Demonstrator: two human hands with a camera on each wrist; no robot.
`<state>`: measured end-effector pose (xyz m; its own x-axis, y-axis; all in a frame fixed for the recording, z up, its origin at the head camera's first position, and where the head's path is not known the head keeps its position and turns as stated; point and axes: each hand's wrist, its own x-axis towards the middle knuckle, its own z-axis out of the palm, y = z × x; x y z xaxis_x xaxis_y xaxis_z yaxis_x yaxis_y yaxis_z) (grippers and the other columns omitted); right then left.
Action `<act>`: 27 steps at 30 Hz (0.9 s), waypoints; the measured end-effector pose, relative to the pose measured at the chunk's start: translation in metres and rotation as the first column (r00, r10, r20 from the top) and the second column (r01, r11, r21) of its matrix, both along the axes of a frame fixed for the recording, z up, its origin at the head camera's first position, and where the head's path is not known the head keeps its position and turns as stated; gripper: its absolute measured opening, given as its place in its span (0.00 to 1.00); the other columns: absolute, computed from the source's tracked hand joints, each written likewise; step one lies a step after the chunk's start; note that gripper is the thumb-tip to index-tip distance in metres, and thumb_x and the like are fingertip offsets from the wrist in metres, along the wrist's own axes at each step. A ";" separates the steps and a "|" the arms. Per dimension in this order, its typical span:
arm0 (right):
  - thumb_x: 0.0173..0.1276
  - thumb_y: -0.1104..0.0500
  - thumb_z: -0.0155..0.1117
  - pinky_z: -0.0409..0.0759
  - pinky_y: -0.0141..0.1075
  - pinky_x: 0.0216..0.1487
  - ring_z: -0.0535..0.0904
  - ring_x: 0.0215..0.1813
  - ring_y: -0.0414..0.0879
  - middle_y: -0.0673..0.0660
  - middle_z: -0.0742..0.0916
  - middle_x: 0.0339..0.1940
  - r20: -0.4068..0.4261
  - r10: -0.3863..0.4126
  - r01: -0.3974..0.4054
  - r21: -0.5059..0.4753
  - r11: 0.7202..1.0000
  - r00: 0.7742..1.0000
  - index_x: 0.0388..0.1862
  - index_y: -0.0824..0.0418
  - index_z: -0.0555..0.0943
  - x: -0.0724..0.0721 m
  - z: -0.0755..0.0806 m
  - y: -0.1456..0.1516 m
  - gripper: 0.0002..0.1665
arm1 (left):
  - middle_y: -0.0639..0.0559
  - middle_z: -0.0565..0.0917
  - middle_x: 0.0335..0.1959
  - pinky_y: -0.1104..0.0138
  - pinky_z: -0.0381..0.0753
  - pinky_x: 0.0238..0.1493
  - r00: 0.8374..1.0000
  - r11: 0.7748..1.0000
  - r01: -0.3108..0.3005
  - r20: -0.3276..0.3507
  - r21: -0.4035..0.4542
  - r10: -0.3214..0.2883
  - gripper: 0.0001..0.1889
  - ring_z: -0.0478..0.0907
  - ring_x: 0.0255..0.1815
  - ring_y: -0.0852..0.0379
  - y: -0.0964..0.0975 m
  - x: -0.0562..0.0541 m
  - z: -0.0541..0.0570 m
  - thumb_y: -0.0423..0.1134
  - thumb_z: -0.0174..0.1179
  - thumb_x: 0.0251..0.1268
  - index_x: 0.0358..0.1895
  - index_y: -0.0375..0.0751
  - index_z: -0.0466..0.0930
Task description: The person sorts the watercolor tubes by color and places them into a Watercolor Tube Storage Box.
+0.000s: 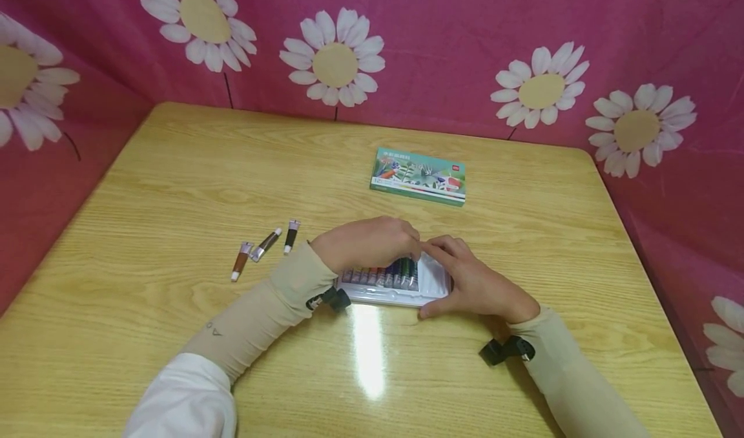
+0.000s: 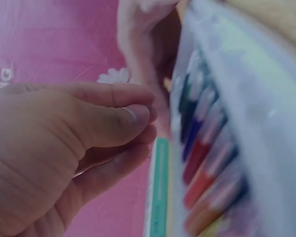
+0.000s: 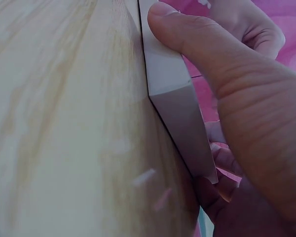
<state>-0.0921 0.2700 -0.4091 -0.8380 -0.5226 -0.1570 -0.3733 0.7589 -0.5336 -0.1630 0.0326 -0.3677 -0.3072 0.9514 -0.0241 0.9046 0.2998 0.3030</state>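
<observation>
A white plastic tray (image 1: 433,280) lies on the table with a row of paint tubes (image 1: 380,276) in its left part; its right part is bare. My right hand (image 1: 479,286) grips the tray's right end, the thumb (image 3: 187,29) on the near side wall and the fingers round the far side. Above the tray's far edge is my left hand (image 1: 372,244), its thumb and fingertips drawn together. In the left wrist view nothing shows between those fingertips (image 2: 138,116), and colored tubes (image 2: 202,158) stand blurred beside them.
Three loose tubes lie left of the tray: a brown one (image 1: 241,261), a dark olive one (image 1: 267,244) and a black one (image 1: 292,236). Behind the tray is a green paint box (image 1: 418,176). Pink flowered cloth (image 1: 430,57) hangs around the wooden table (image 1: 174,166).
</observation>
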 end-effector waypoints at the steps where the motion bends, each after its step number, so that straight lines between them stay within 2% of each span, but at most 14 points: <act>1: 0.46 0.24 0.78 0.72 0.51 0.76 0.63 0.74 0.46 0.49 0.68 0.74 0.001 0.000 0.000 0.001 1.000 1.000 0.82 0.46 0.63 0.000 0.000 0.000 0.68 | 0.54 0.89 0.51 0.69 0.83 0.61 1.000 1.000 -0.012 -0.003 -0.002 0.012 0.16 0.85 0.53 0.61 -0.002 -0.001 0.002 0.30 0.56 0.77 0.57 0.46 0.88; 4: 0.46 0.23 0.78 0.72 0.52 0.77 0.62 0.75 0.47 0.49 0.68 0.75 0.002 0.000 0.000 0.007 1.000 1.000 0.83 0.43 0.61 0.000 0.001 -0.001 0.68 | 0.53 0.90 0.50 0.70 0.84 0.60 0.999 0.999 -0.046 -0.005 0.008 0.046 0.14 0.86 0.53 0.60 -0.009 -0.005 0.007 0.32 0.57 0.77 0.58 0.46 0.88; 12: 0.45 0.22 0.77 0.72 0.51 0.77 0.62 0.76 0.47 0.49 0.67 0.76 0.010 -0.008 0.008 0.013 1.000 1.000 0.82 0.44 0.61 0.001 0.000 -0.003 0.69 | 0.52 0.90 0.52 0.65 0.85 0.62 0.986 0.987 -0.156 0.067 0.028 0.154 0.12 0.86 0.55 0.57 -0.032 -0.012 0.015 0.34 0.60 0.76 0.55 0.44 0.88; 18: 0.45 0.24 0.79 0.72 0.52 0.77 0.62 0.76 0.48 0.49 0.68 0.76 0.016 -0.024 0.024 0.011 1.000 1.000 0.82 0.45 0.62 0.002 0.004 -0.003 0.69 | 0.51 0.90 0.53 0.64 0.85 0.62 0.981 0.981 -0.192 0.029 0.041 0.191 0.12 0.86 0.55 0.56 -0.044 -0.015 0.020 0.32 0.59 0.75 0.55 0.42 0.88; 27: 0.44 0.25 0.81 0.72 0.53 0.76 0.62 0.75 0.48 0.50 0.68 0.75 0.028 -0.033 0.033 0.011 0.999 0.999 0.82 0.44 0.62 0.003 0.005 -0.004 0.69 | 0.52 0.89 0.54 0.61 0.83 0.65 0.951 0.952 -0.307 0.025 0.006 0.307 0.13 0.84 0.57 0.55 -0.067 -0.016 0.022 0.35 0.65 0.71 0.56 0.45 0.88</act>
